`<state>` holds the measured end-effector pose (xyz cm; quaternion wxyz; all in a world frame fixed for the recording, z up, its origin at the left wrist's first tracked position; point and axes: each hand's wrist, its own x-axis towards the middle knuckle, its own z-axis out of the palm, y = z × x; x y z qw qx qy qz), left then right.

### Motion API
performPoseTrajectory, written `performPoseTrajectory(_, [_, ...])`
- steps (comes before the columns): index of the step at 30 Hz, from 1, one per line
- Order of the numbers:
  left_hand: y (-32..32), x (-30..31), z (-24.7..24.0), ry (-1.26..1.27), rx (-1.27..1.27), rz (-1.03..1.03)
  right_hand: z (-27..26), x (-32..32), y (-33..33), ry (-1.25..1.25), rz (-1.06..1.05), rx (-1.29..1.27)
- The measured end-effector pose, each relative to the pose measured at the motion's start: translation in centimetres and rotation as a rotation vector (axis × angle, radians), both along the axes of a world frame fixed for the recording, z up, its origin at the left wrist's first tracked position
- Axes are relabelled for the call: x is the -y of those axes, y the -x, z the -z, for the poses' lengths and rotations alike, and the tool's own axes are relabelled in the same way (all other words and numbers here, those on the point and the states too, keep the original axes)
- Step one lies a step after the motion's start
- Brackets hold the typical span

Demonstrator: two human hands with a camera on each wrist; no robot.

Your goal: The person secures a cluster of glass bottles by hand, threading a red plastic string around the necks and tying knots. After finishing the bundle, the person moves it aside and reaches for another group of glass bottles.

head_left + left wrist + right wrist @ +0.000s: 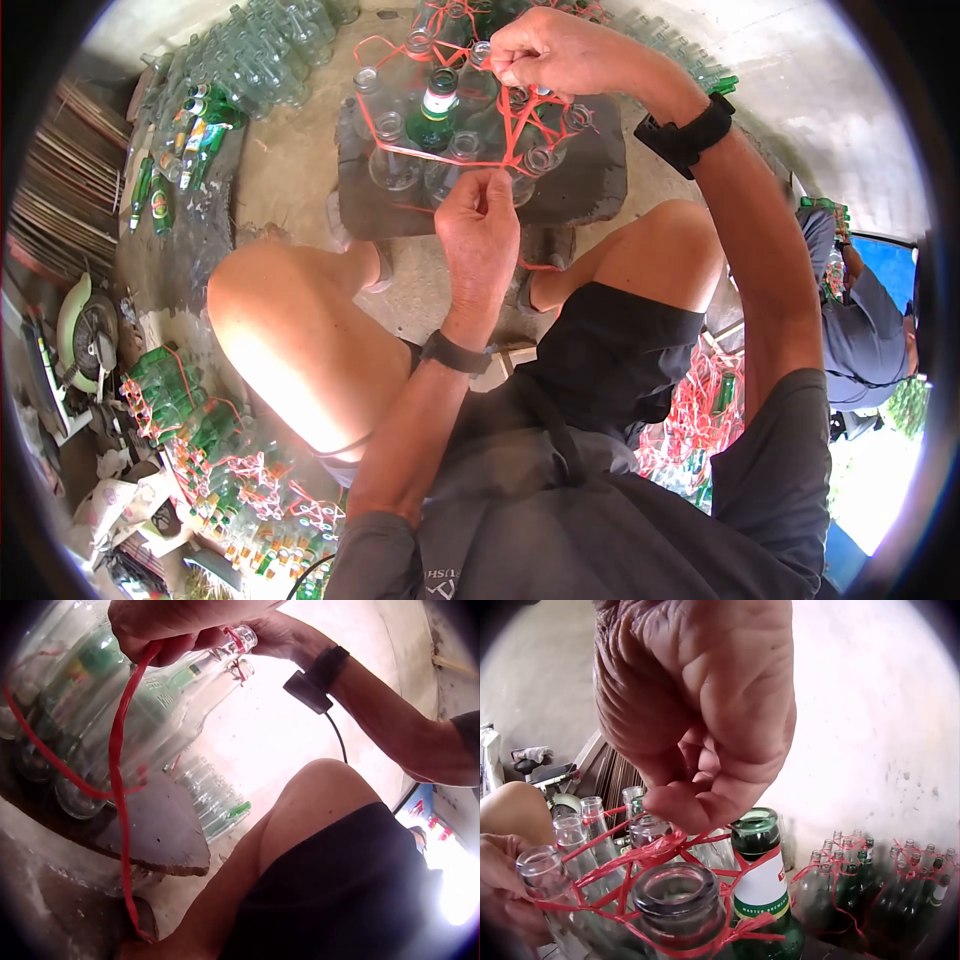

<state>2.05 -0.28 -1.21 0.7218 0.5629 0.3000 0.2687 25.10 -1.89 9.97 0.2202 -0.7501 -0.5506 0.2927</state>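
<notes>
Clear glass bottles (395, 165) and a green bottle with a white label (432, 110) stand grouped on a dark slab, their necks laced together with red plastic twine (440, 156). At the near side of the group, my left hand (478, 225) pinches the twine beside a bottle neck. A loose length of twine (118, 765) hangs from that hand in the left wrist view. My right hand (560, 55), fingers curled, pinches twine over the far right necks. Bunched twine (652, 851) passes just under its fingertips in the right wrist view.
My bare knees (270, 330) flank the slab (590, 190). Many loose clear bottles (265, 50) lie at the back left. Tied bottle bundles (851, 874) stand by the wall, and more green ones (165, 390) sit at lower left. Another person (865, 320) is at the far right.
</notes>
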Motion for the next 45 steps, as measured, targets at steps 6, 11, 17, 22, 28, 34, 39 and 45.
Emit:
performPoseTrajectory(6, [-0.2, 0.3, 0.5, 0.036, 0.052, -0.023, -1.7, -0.6, 0.3, 0.057, -0.088, -0.074])
performPoseTrajectory(11, [0.0, 0.6, 0.7, -0.015, 0.001, -0.006, -2.0, -0.7, 0.7, 0.094, -0.065, -0.016])
performPoseTrajectory(17, [0.1, 0.6, 0.7, 0.005, -0.01, -0.003, 0.2, -0.2, 0.1, 0.067, -0.019, 0.095])
performPoseTrajectory(22, [0.2, 0.4, 0.8, -0.027, 0.019, -0.02, 1.4, 0.1, -0.8, -0.11, -0.185, 0.232])
performPoseTrajectory(28, [0.3, 0.3, 0.5, -0.116, -0.025, -0.035, 2.3, 1.0, -0.5, -0.22, -0.192, 0.402])
performPoseTrajectory(34, [0.4, 0.4, 0.6, -0.113, -0.008, -0.044, 2.5, 1.6, 0.0, -0.304, -0.186, 0.44])
performPoseTrajectory(39, [0.9, -0.2, 0.8, -0.101, -0.045, -0.033, 1.6, 1.8, 0.9, -0.214, -0.141, 0.461])
performPoseTrajectory(45, [1.8, -0.5, 1.1, -0.102, -0.041, -0.055, 1.6, 2.5, 0.5, -0.211, -0.177, 0.445])
